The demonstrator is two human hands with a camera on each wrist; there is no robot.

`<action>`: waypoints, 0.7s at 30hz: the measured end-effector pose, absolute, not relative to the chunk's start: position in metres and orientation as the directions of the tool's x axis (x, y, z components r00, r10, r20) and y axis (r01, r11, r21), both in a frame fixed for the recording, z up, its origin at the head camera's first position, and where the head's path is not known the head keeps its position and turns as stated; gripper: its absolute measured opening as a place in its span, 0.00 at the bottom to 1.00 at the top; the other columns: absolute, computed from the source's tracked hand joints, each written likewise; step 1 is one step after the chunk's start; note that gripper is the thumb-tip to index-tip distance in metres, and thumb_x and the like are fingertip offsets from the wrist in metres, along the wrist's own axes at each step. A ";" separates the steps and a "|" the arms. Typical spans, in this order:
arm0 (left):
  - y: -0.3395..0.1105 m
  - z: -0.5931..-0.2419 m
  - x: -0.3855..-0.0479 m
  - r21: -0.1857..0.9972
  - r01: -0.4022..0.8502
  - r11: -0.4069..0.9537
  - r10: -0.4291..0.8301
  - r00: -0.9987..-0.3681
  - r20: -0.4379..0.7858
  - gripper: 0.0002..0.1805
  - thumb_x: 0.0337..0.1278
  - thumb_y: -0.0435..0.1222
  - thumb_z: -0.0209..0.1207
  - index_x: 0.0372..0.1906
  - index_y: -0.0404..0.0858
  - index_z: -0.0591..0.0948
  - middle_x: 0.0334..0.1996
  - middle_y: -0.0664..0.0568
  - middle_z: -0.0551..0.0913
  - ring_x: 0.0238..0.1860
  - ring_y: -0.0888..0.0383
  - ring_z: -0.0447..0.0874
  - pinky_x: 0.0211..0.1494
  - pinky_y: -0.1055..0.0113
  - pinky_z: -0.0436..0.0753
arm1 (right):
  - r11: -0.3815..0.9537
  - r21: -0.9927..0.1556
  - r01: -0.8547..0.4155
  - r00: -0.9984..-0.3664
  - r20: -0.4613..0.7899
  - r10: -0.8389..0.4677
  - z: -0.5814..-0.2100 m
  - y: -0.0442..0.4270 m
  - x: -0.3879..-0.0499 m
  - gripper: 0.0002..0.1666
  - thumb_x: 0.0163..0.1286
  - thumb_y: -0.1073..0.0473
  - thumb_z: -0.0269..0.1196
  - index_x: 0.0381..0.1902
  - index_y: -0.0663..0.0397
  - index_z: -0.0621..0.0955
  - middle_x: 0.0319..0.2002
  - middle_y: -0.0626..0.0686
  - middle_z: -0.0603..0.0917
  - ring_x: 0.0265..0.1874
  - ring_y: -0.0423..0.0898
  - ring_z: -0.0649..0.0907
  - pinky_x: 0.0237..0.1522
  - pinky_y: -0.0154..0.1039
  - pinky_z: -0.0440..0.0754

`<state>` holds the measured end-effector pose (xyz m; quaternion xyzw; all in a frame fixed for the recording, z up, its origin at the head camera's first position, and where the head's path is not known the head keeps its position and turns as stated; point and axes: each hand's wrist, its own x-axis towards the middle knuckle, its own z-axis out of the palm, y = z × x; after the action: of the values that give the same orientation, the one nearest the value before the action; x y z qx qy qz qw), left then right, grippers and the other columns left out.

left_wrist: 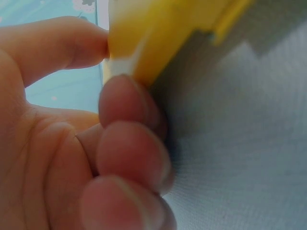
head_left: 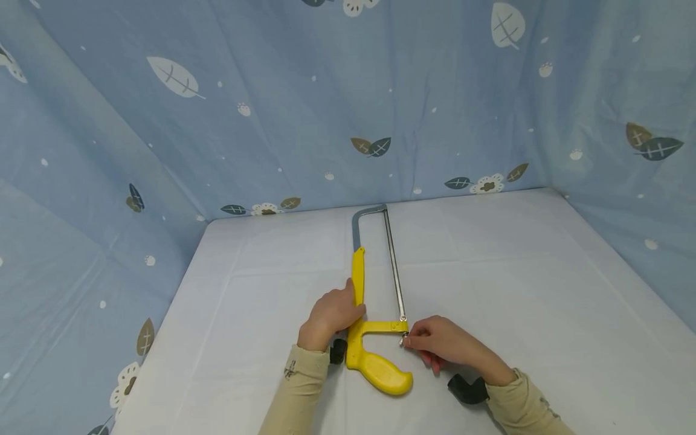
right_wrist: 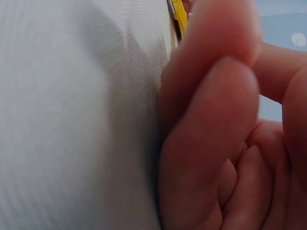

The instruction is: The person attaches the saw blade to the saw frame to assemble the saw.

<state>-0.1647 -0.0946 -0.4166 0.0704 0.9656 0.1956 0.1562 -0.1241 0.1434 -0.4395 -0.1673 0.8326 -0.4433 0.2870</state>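
Observation:
A hacksaw (head_left: 357, 272) with a yellow handle and a grey front bow lies on the white table, its front end pointing away. My left hand (head_left: 333, 311) grips the yellow frame above the handle; in the left wrist view thumb and fingertips meet the blurred yellow part (left_wrist: 158, 38). The blade (head_left: 394, 260) runs along the right side of the frame. At its near end, below the yellow crossbar (head_left: 383, 327), my right hand (head_left: 443, 341) pinches a small metal wing nut (head_left: 403, 341). In the right wrist view curled fingers (right_wrist: 206, 143) hide the wing nut.
The white tabletop (head_left: 261, 290) spreads around the saw. Blue leaf-patterned cloth (head_left: 304, 121) hangs behind the table and along both sides. Black wrist straps or mounts (head_left: 467, 389) show near both sleeves.

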 end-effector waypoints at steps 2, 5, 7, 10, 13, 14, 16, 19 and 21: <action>-0.095 -0.417 -0.165 0.399 0.073 0.914 0.195 -0.942 -0.275 0.39 0.53 0.44 0.50 0.67 0.30 0.52 0.19 0.50 0.71 0.15 0.56 0.69 0.19 0.66 0.69 | 0.544 -0.839 -0.010 -0.787 -0.329 -0.522 -0.439 0.143 -0.124 0.17 0.59 0.44 0.58 0.27 0.53 0.76 0.11 0.48 0.73 0.07 0.43 0.74 0.12 0.37 0.72; -0.095 -0.417 -0.164 0.403 0.069 0.913 0.193 -0.942 -0.275 0.39 0.53 0.44 0.50 0.67 0.31 0.52 0.19 0.50 0.72 0.15 0.56 0.69 0.19 0.66 0.69 | 0.533 -0.846 0.008 -0.795 -0.328 -0.509 -0.439 0.143 -0.124 0.18 0.59 0.44 0.59 0.28 0.54 0.73 0.11 0.48 0.73 0.06 0.44 0.74 0.12 0.38 0.73; -0.095 -0.417 -0.164 0.407 0.068 0.911 0.193 -0.941 -0.276 0.40 0.53 0.44 0.50 0.67 0.31 0.52 0.19 0.50 0.72 0.15 0.56 0.69 0.19 0.65 0.69 | 0.532 -0.846 0.010 -0.798 -0.328 -0.506 -0.438 0.143 -0.124 0.19 0.58 0.44 0.59 0.28 0.54 0.73 0.11 0.48 0.73 0.06 0.44 0.74 0.12 0.38 0.72; -0.094 -0.417 -0.163 0.406 0.069 0.911 0.194 -0.942 -0.274 0.40 0.53 0.44 0.50 0.67 0.30 0.52 0.19 0.50 0.71 0.16 0.56 0.69 0.19 0.65 0.69 | 0.531 -0.848 -0.003 -0.796 -0.319 -0.514 -0.439 0.143 -0.124 0.19 0.59 0.44 0.59 0.28 0.54 0.73 0.11 0.48 0.73 0.06 0.44 0.73 0.11 0.38 0.72; -0.094 -0.416 -0.163 0.400 0.074 0.914 0.194 -0.943 -0.269 0.39 0.53 0.44 0.50 0.67 0.30 0.52 0.19 0.49 0.72 0.16 0.56 0.69 0.20 0.65 0.69 | 0.528 -0.849 -0.013 -0.793 -0.313 -0.523 -0.440 0.144 -0.125 0.19 0.59 0.44 0.58 0.27 0.54 0.74 0.11 0.48 0.72 0.06 0.44 0.73 0.11 0.37 0.71; -0.095 -0.416 -0.164 0.397 0.075 0.915 0.193 -0.944 -0.266 0.39 0.53 0.45 0.50 0.67 0.30 0.52 0.20 0.50 0.72 0.17 0.56 0.69 0.21 0.65 0.69 | 0.528 -0.849 -0.013 -0.792 -0.313 -0.524 -0.440 0.144 -0.125 0.19 0.59 0.44 0.58 0.27 0.54 0.74 0.11 0.47 0.72 0.06 0.44 0.73 0.11 0.37 0.71; -0.094 -0.416 -0.164 0.394 0.077 0.916 0.194 -0.945 -0.265 0.39 0.53 0.45 0.50 0.67 0.30 0.52 0.21 0.49 0.72 0.18 0.56 0.69 0.22 0.65 0.69 | 0.528 -0.849 -0.008 -0.790 -0.319 -0.524 -0.442 0.144 -0.126 0.19 0.59 0.43 0.58 0.26 0.54 0.75 0.10 0.47 0.72 0.06 0.43 0.73 0.11 0.36 0.71; -0.094 -0.416 -0.164 0.390 0.078 0.917 0.193 -0.945 -0.265 0.39 0.53 0.45 0.50 0.67 0.30 0.53 0.22 0.49 0.72 0.18 0.56 0.69 0.23 0.65 0.69 | 0.534 -0.845 0.000 -0.788 -0.328 -0.520 -0.443 0.145 -0.126 0.20 0.59 0.42 0.58 0.25 0.54 0.76 0.10 0.47 0.72 0.06 0.43 0.73 0.11 0.36 0.71; -0.093 -0.416 -0.164 0.389 0.078 0.918 0.192 -0.945 -0.264 0.39 0.53 0.45 0.50 0.67 0.30 0.53 0.22 0.49 0.72 0.18 0.56 0.69 0.23 0.65 0.69 | 0.535 -0.845 0.005 -0.788 -0.332 -0.518 -0.443 0.145 -0.126 0.21 0.59 0.42 0.58 0.24 0.54 0.76 0.10 0.48 0.73 0.06 0.43 0.73 0.11 0.36 0.71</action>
<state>-0.1635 -0.0933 -0.4156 0.0697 0.9677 0.1902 0.1501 -0.1261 0.1452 -0.4428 -0.1549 0.8280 -0.4568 0.2860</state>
